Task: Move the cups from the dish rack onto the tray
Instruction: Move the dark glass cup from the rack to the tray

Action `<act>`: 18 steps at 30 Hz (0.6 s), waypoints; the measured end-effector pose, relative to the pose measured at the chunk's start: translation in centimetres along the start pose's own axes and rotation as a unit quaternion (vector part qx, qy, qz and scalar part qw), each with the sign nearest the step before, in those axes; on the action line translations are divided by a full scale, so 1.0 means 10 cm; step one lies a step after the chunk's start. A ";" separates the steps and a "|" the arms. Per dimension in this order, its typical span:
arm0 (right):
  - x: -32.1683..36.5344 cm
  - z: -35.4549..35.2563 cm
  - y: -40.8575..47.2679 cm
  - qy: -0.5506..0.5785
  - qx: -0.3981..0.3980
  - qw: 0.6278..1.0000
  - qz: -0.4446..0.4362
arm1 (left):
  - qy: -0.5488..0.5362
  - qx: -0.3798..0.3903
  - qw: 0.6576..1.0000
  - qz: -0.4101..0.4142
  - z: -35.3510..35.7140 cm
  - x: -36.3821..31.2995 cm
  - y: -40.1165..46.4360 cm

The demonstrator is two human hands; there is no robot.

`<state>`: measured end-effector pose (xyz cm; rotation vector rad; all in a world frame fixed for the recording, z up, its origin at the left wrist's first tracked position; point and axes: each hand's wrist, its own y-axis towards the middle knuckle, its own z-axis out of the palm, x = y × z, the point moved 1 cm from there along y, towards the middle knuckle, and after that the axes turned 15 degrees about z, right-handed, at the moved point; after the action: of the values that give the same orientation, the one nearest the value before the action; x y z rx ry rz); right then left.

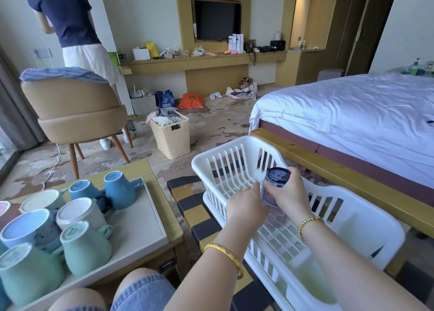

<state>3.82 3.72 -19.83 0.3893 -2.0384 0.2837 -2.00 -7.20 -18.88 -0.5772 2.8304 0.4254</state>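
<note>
Both hands grip one dark glass tumbler (276, 185) above the white dish rack (366, 219): left hand (246, 205) low, right hand (290, 194) around its side. Probably slick, breakable; hold mid-body.

Blue carrier bag (165, 98), on the floor at the far side of the room, left of an orange-red packet: white domino-tile logo with a line of small white lettering beneath, too small to read.

Upturned pale green ceramic mug (85, 246), on the white tray (150, 219) at near left: dark stamped characters on its base, not legible.

Upturned blue ceramic mug (118, 189), far end of the same tray: faint base mark, unreadable.
</note>
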 end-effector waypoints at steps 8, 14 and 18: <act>0.20 -0.13 -0.03 0.163 -0.032 0.986 -0.013 | -0.038 -0.047 0.998 -0.028 0.07 0.08 0.00; 0.22 -0.03 -0.04 0.230 0.039 0.972 0.014 | -0.119 -0.146 0.982 -0.032 0.03 0.08 -0.05; 0.38 0.04 -0.09 0.222 0.074 0.972 -0.004 | -0.160 -0.185 0.970 -0.003 -0.12 0.14 -0.11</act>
<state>2.13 2.12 -16.62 0.3858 -1.5811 0.4756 -2.98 -8.98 -18.43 -0.5266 2.4527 0.9633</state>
